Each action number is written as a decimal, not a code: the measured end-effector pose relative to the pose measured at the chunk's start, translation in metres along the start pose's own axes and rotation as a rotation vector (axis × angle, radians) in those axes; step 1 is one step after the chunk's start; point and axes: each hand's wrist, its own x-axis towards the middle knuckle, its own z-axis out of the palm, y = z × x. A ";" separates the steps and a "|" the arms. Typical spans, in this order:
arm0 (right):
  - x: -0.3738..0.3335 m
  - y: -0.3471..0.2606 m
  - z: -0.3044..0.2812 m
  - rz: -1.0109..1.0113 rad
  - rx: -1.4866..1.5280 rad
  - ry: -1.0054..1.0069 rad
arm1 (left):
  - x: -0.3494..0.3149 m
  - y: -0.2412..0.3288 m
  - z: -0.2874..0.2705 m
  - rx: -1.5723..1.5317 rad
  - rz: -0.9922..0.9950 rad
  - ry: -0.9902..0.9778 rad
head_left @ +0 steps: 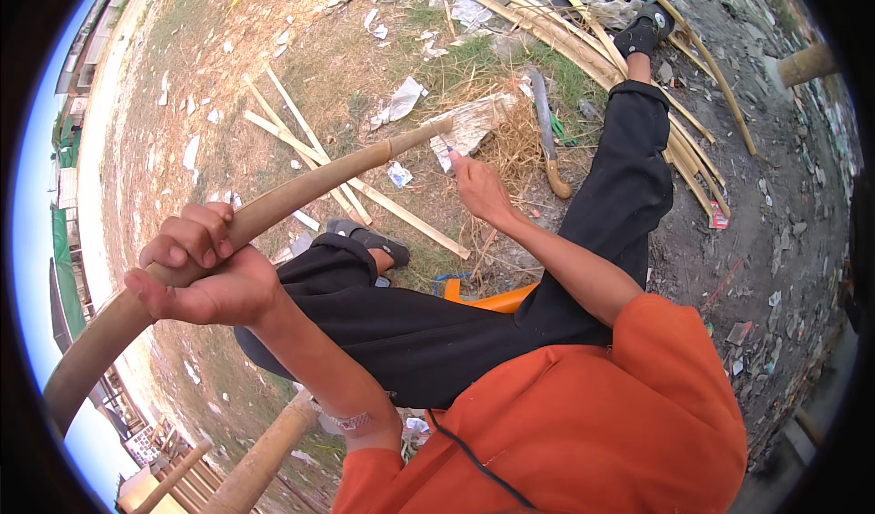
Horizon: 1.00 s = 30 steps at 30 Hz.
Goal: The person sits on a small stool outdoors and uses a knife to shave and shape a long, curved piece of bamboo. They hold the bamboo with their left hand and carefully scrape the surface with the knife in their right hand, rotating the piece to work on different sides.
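Bamboo pole [310, 186], round, jointed | hands: left [223, 283] grasping it, right [483, 190] pinching thin tool [445, 141]

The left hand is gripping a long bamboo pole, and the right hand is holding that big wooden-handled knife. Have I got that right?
Not quite: the wooden-handled knife isn't in the right hand. The head view shows it lying on the ground, apart from that hand. The left hand does grip the long bamboo pole.
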 end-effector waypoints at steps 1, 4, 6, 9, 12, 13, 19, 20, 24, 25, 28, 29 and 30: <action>0.002 -0.016 -0.010 -0.018 0.039 -0.069 | 0.001 0.000 0.002 0.027 -0.004 0.019; 0.013 -0.031 -0.009 -0.115 0.067 -0.071 | 0.003 0.000 0.005 0.051 0.005 0.030; 0.024 -0.021 -0.001 -0.099 0.011 -0.091 | 0.001 0.001 0.008 0.059 0.002 0.027; 0.034 -0.006 0.005 0.008 -0.040 -0.145 | -0.003 0.003 0.010 0.070 -0.010 0.040; 0.034 -0.012 -0.003 0.024 -0.024 -0.193 | -0.007 0.005 0.013 0.067 -0.018 0.056; 0.025 -0.025 -0.007 -0.031 -0.016 -0.205 | -0.010 0.007 0.012 0.060 -0.021 0.039; 0.027 -0.020 -0.008 0.043 -0.044 -0.203 | 0.001 0.005 0.022 0.037 -0.019 -0.002; 0.030 -0.020 -0.009 0.054 -0.068 -0.212 | 0.004 0.003 0.022 0.042 -0.019 -0.004; 0.028 -0.036 -0.024 0.062 -0.113 -0.314 | 0.011 0.008 0.024 0.023 -0.036 -0.043; 0.022 -0.039 -0.027 0.050 -0.057 -0.293 | 0.011 0.013 0.025 0.022 -0.048 -0.070; 0.005 -0.044 -0.031 -0.007 0.040 -0.209 | 0.013 0.013 0.035 0.027 -0.057 -0.133; 0.000 -0.044 -0.030 -0.042 0.024 -0.167 | 0.014 0.012 0.040 0.020 -0.049 -0.163; -0.004 -0.045 -0.029 -0.076 0.008 -0.124 | 0.014 0.012 0.042 0.002 -0.067 -0.205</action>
